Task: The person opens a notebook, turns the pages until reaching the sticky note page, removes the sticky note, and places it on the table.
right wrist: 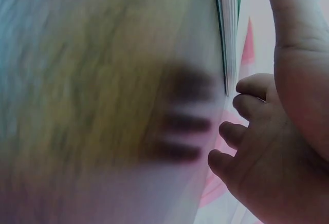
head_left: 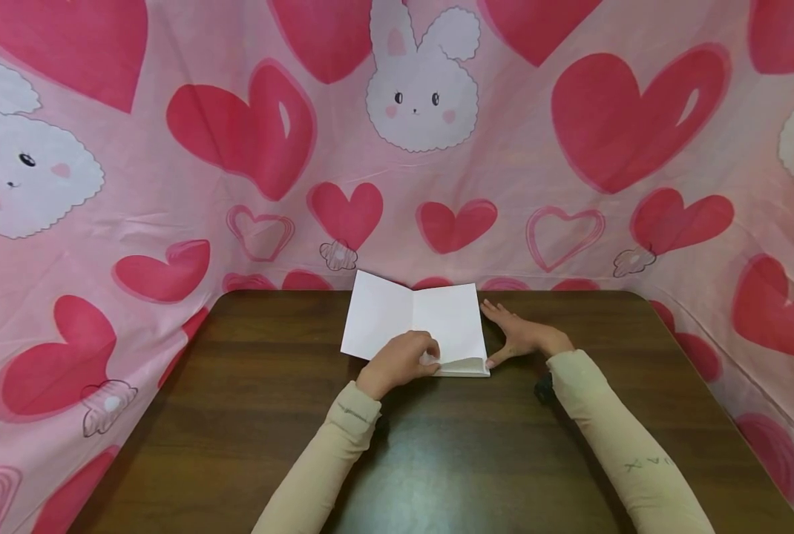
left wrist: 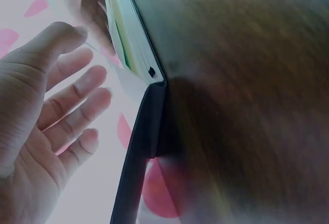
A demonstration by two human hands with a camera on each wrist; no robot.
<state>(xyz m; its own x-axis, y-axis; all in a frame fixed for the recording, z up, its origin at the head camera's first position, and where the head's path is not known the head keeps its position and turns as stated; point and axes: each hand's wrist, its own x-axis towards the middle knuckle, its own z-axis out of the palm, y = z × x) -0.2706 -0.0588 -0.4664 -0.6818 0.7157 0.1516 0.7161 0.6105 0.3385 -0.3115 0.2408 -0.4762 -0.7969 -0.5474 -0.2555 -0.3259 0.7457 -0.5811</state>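
An open book [head_left: 413,315] with blank white pages lies at the far middle of the dark wooden table [head_left: 437,460]. My left hand [head_left: 404,361] is at the book's near edge, fingertips touching the lower edge of the pages. In the left wrist view that left hand [left wrist: 51,121] has loosely spread fingers beside the page block [left wrist: 133,34] and the dark cover [left wrist: 141,147]. My right hand [head_left: 520,335] lies flat on the table against the book's right edge. The right wrist view shows the right hand [right wrist: 262,157] beside the page edges [right wrist: 230,29], blurred.
A pink cloth [head_left: 571,222] printed with red hearts and white bunnies hangs behind and at both sides of the table. Both forearms wear beige sleeves [head_left: 611,437]. Bare tabletop stretches in front of the book.
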